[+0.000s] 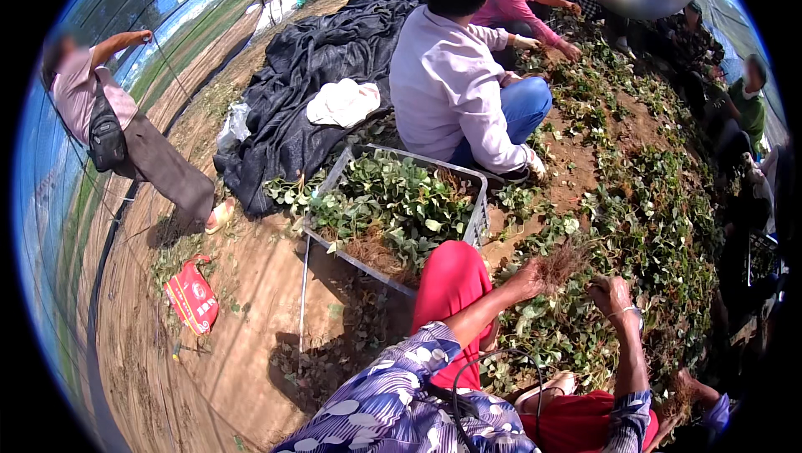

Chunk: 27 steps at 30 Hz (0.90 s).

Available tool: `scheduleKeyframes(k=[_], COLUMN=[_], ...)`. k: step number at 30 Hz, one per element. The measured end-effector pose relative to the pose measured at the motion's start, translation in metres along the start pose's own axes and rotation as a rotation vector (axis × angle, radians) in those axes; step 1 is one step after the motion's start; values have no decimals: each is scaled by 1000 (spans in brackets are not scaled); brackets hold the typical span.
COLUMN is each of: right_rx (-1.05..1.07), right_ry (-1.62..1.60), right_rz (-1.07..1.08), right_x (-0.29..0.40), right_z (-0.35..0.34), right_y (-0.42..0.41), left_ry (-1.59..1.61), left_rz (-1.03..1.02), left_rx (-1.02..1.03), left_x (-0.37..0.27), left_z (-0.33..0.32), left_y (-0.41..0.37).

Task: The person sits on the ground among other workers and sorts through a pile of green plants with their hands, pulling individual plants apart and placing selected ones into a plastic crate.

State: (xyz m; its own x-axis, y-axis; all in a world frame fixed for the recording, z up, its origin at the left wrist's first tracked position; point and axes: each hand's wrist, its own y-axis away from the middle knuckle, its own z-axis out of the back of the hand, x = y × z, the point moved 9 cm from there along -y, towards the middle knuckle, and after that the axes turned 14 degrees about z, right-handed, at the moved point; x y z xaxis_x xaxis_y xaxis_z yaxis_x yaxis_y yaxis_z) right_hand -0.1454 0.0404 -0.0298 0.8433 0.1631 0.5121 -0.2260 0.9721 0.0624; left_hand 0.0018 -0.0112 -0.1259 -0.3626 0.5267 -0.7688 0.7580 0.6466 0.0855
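My left hand is closed around a bundle of bare-root seedlings; their brown roots fan out towards the right. Just beyond the root tips is my right hand, with its fingers curled and a bracelet at the wrist. Whether anything is pinched in it cannot be seen. Below both hands spreads a thick layer of leafy green seedlings, which look like strawberry plants. Left of my raised knee, a grey plastic crate holds more of these plants, some with their roots showing.
A person in a pale shirt sits beyond the crate, and several others sit around the pile. At far right, another hand holds roots. Black netting bears a white cloth. A red bag lies left, near a standing person.
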Motion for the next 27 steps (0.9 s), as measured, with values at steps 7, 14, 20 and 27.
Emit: scheduleKeyframes(k=[7,14,20,27], right_rx=[-327,-148,-99,-168], right_ry=[-519,-576,-769,-751], right_rz=[148,69,178,256], right_x=[46,47,63,54], right_z=[17,-8,-30,-67], right_y=[-21,-34,-33,-36], left_ry=[-404,-198,-230,168], left_rz=[-6,-16,-11,-88], left_rx=[-186,-233,-83,-54], left_x=[-77,-70,-53,-6], left_z=[-47,-14,-2,25], left_y=[32,32,11,25])
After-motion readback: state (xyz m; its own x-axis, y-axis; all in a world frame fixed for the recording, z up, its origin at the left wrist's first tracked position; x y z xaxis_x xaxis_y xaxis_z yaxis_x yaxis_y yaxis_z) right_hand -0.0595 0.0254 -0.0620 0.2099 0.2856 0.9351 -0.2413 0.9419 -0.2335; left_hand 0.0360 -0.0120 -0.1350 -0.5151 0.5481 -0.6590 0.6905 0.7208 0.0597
